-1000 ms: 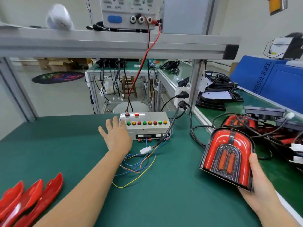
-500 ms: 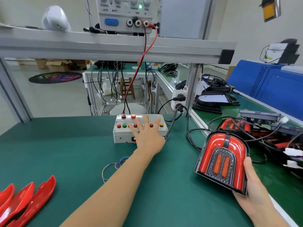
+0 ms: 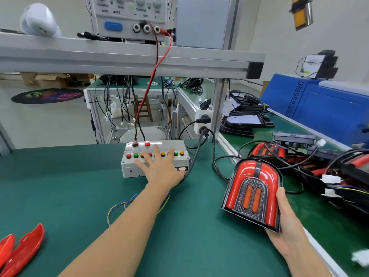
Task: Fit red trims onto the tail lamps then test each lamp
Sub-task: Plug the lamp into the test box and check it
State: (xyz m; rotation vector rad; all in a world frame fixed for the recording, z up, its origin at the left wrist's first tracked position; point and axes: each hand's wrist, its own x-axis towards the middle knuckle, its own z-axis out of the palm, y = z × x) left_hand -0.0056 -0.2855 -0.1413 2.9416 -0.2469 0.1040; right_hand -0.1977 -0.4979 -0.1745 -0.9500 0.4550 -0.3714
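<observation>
My right hand [image 3: 287, 222] holds an arch-shaped red tail lamp [image 3: 253, 194] by its right side, tilted up above the green mat. Its two inner orange strips show; whether they are lit is unclear. My left hand [image 3: 161, 166] lies flat with fingers spread on the white test box [image 3: 129, 166], covering part of its row of red, green and orange buttons. Loose red trims [image 3: 22, 250] lie at the lower left corner of the mat.
A bench power supply [image 3: 129, 15] sits on the shelf above, with red and black leads running down to the test box. Coloured wires [image 3: 119, 206] loop on the mat under my left forearm. More tail lamps and tangled cables [image 3: 319, 162] crowd the right side.
My left hand has moved right from the box's left edge onto its button row and stays there. The tail lamp in my right hand has barely shifted.
</observation>
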